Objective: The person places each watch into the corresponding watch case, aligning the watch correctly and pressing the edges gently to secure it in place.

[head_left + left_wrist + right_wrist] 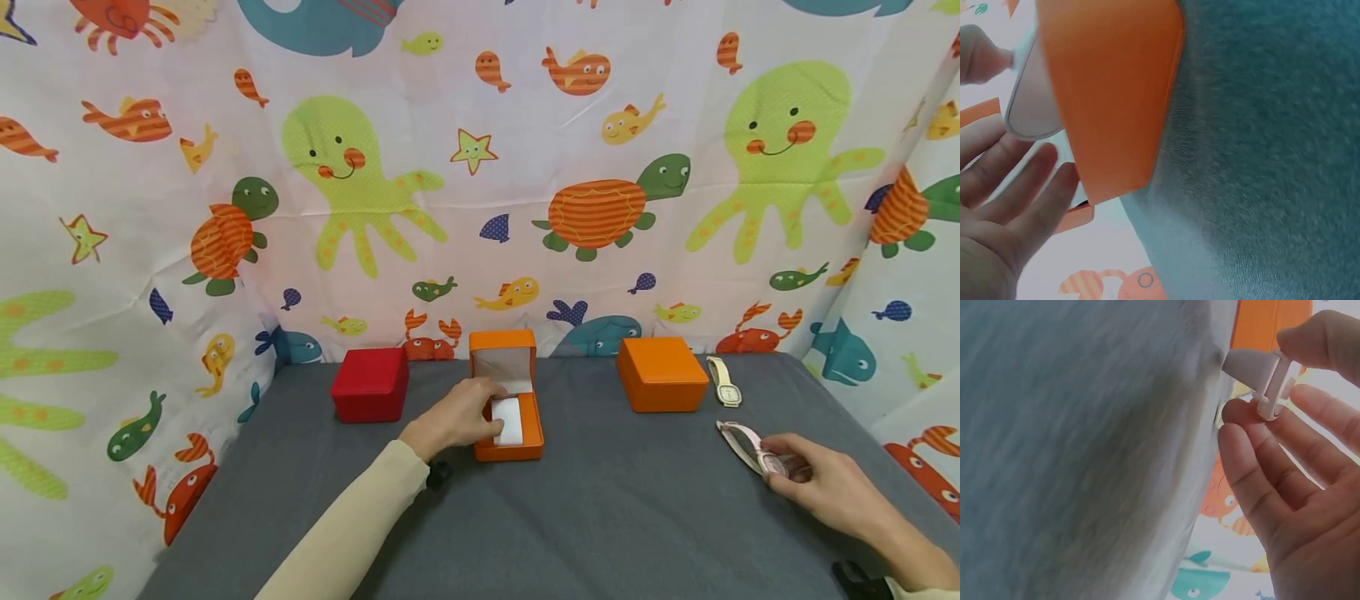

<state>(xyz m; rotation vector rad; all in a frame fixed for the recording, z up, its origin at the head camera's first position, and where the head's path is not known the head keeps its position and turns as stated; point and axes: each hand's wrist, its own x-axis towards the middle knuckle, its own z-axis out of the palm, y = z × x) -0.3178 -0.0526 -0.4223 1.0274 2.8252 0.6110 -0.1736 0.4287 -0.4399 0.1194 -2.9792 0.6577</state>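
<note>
In the middle of the table stands an orange watch box (510, 452) with its lid raised. My left hand (465, 412) reaches into it and pinches a white watch cushion (510, 421), thumb on one side and fingers on the other. The left wrist view shows the rounded end of the cushion (1035, 112) between thumb and fingers, at the orange wall. On the right, my right hand (832, 483) holds a pale pink wristwatch (771, 462) by its case, low over the table. Its strap (1250, 367) hangs out past the fingers in the right wrist view.
A closed red box (371, 383) stands at the back left of the grey table (600, 508). A closed orange box (660, 375) is at the back right, with a cream wristwatch (727, 393) lying beside it. A printed curtain (465, 242) hangs behind.
</note>
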